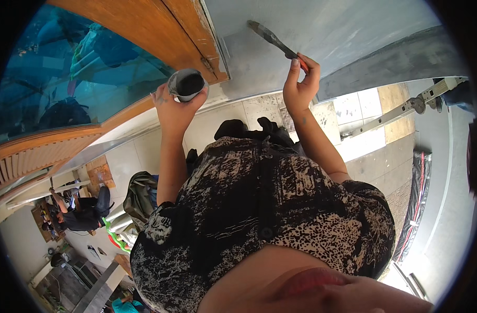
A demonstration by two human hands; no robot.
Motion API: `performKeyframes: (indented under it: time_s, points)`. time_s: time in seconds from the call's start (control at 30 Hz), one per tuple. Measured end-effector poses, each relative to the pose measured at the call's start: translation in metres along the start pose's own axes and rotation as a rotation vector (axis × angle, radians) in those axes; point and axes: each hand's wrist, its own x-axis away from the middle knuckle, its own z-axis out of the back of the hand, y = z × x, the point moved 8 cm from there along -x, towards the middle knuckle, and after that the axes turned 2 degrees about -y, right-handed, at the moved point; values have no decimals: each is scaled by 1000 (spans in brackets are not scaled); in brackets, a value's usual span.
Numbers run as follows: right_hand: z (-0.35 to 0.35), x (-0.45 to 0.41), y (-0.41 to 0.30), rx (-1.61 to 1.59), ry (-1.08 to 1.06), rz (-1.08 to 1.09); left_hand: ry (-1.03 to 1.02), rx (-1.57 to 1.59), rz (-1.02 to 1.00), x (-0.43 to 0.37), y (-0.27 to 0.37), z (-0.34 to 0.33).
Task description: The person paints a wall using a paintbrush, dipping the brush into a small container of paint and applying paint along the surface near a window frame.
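My left hand [180, 107] holds a small round cup [187, 84] smeared with grey, its opening showing dark grey contents. In my right hand [302, 88] is a putty knife [271, 39] with an orange handle, pinched between thumb and fingers. Its long blade is coated in grey and lies over a grey wall surface [332, 35]; whether the tip touches it, I cannot tell. Darker grey patches mark the wall near the blade. The cup is beside the lower corner of an orange-brown wooden frame [207, 51].
Blue-tinted glass [78, 78] is set in the wooden frame on the left. Pale floor tiles [230, 113] lie below. A metal ladder [391, 111] stands at the right. At the far left is another person [84, 213] in dark clothes, near draped cloth [140, 197].
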Motion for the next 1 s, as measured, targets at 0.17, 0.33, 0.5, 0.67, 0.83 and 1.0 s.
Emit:
performKeyframes:
  time_s: [0.17,0.33,0.5,0.67,0.83,1.0]
  points:
    - [-20,5,-10,-43,-145,65,-38,12,24,-4,6,0]
    - [-21,-4,-4,17,-47,103,-23,-8,-12,-2,9,-2]
    - [18,-12,9,75,34,39,-53,-13,-14,1,6,-2]
    - [11,7,-4,21,-60,50,-15,24,-28,-1,5,0]
    - [-19,40,-26,-105,-131,6,-48,84,3,-2,-11,0]
    - [-17,43,-25,-37,-165,-6,-25,20,18,-11,-14,2]
